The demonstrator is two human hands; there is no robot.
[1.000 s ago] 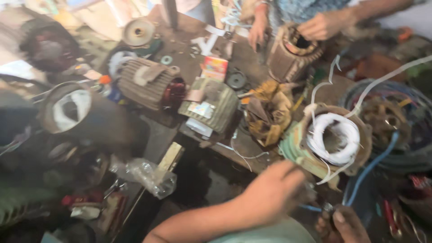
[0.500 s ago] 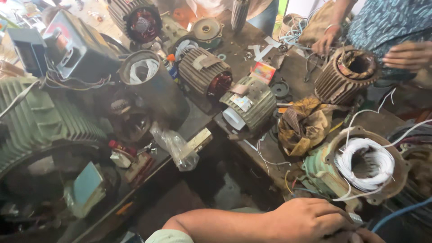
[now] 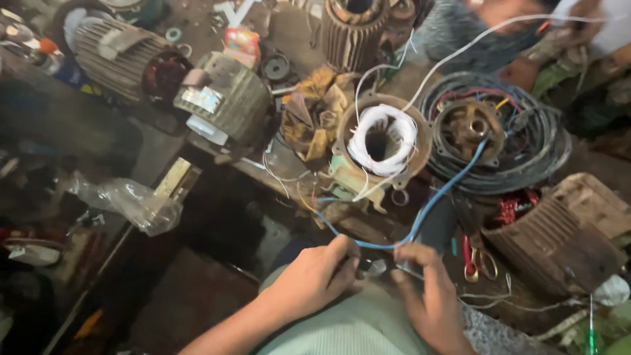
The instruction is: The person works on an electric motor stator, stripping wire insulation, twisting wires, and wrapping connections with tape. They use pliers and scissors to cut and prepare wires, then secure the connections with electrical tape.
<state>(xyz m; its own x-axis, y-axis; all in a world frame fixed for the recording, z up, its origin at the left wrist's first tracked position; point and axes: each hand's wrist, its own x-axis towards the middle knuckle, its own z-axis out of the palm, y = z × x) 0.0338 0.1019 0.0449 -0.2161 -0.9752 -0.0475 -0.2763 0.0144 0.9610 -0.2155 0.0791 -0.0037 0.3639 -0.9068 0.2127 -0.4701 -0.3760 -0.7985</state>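
My left hand (image 3: 319, 276) and my right hand (image 3: 427, 289) meet low in the head view, both pinching a thin blue wire (image 3: 434, 204). A small shiny metal piece (image 3: 376, 267) shows between the fingertips. The blue wire runs up to a brown motor end plate (image 3: 468, 128) ringed by a coil of dark cables (image 3: 526, 144). Just beyond my hands stands a motor stator (image 3: 382, 141) wound with white wire.
Ribbed motor housings (image 3: 230, 98) (image 3: 121, 56) (image 3: 351, 36) crowd the bench (image 3: 289, 26). A rusty motor (image 3: 565, 236) and red-handled scissors (image 3: 476, 260) lie at right. A crumpled plastic bag (image 3: 131, 200) hangs at left. Another person's patterned sleeve (image 3: 460, 33) shows at the top.
The view has swung right and down. My left hand, earlier reaching across alone, has come in beside my right hand, and both now hold the blue wire.
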